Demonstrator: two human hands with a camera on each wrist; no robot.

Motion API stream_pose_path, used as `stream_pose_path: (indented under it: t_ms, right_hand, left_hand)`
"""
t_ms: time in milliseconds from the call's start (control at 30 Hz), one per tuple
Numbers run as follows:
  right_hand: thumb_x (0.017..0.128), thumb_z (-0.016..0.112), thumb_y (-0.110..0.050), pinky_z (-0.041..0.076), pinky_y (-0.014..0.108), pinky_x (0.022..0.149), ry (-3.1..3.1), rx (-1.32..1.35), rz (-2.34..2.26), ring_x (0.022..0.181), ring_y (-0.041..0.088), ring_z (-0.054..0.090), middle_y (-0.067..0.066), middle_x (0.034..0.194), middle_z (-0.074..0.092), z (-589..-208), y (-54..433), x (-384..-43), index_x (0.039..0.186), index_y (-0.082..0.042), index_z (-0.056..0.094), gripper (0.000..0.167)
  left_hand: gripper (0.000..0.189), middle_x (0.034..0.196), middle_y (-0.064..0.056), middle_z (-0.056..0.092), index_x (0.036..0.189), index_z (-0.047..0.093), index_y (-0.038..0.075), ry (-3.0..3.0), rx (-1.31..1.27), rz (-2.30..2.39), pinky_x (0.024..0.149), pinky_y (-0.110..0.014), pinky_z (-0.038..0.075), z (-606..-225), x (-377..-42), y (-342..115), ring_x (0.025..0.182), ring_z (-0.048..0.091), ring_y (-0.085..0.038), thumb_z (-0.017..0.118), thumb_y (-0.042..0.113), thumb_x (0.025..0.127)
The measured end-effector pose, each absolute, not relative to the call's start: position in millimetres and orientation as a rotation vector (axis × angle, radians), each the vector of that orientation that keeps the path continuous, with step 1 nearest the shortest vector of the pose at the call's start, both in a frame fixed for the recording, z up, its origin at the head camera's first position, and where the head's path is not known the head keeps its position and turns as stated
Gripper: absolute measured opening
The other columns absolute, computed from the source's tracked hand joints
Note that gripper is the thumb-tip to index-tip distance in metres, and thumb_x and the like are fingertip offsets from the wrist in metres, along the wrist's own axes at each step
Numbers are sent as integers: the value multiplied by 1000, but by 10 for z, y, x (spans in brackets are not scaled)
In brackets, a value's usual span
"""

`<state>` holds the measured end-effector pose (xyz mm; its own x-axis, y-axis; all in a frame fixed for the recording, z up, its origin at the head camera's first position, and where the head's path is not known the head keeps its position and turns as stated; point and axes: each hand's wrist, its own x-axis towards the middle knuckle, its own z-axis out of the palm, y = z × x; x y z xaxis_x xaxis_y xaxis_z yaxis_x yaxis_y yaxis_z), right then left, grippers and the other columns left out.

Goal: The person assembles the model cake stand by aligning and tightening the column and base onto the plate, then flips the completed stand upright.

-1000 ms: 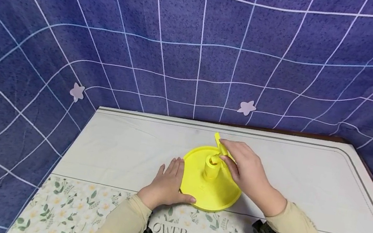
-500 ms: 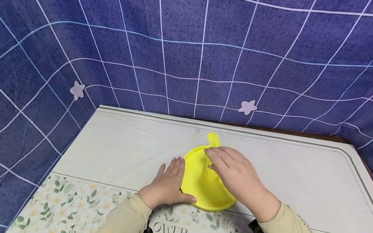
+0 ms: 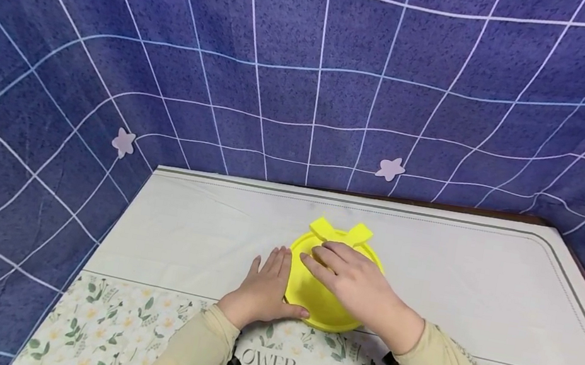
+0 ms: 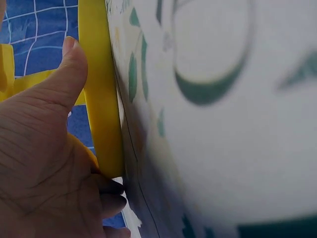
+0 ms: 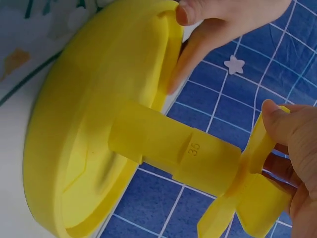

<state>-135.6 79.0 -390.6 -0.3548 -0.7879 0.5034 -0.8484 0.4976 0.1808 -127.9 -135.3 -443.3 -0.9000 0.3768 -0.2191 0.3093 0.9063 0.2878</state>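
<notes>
A yellow round dish (image 3: pixel 308 300) with a raised rim lies on the table. From its middle rises a yellow post (image 5: pixel 171 148) marked 35, topped by a yellow propeller-shaped piece (image 5: pixel 262 203). My right hand (image 3: pixel 359 282) is over the dish; in the right wrist view its thumb (image 5: pixel 277 121) and fingers pinch one of the blades. Two other blades stick out past the dish's far rim in the head view. My left hand (image 3: pixel 260 292) rests against the dish's left side, fingers straight along the rim and thumb across the front edge.
The white table (image 3: pixel 193 230) carries a floral-printed strip (image 3: pixel 130 335) along its near side. A blue curtain (image 3: pixel 284 92) with a white grid and star shapes hangs behind and at both sides. Dark wrist devices show at both sleeves.
My right hand has moved left and nearer, over the dish. The propeller-shaped piece has turned, so two blades now show at the far rim. My left hand keeps its place.
</notes>
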Motion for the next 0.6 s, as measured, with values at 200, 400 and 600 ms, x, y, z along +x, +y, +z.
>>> stream_pose_path:
  t_ms: [200, 400, 600]
  right_hand:
    - [89, 62, -11, 42, 40, 104, -2203, 1344, 188, 120, 31, 55, 11, 126, 62, -3932, 784, -1370, 131, -7, 62, 42]
    - [86, 69, -25, 40, 46, 105, -2125, 1230, 399, 119, 35, 56, 15, 125, 64, -3866, 853, -1487, 126, -2, 63, 46]
    - [91, 60, -2, 37, 51, 106, -2283, 917, 708, 125, 39, 49, 19, 128, 60, -3862, 1023, -1659, 126, 0, 63, 36]
  left_hand:
    - [123, 159, -25, 7, 152, 8, -9, 2807, 517, 345, 114, -60, 8, -4423, -1269, -1350, 147, 6, -37, 62, 73, 78]
    - [124, 159, -26, 6, 152, 7, -9, 2805, 508, 343, 115, -60, 6, -4412, -1270, -1359, 147, 6, -37, 61, 74, 78]
    - [125, 160, -25, 6, 153, 6, -8, 2798, 500, 373, 115, -58, 5, -4415, -1271, -1371, 148, 6, -36, 61, 75, 77]
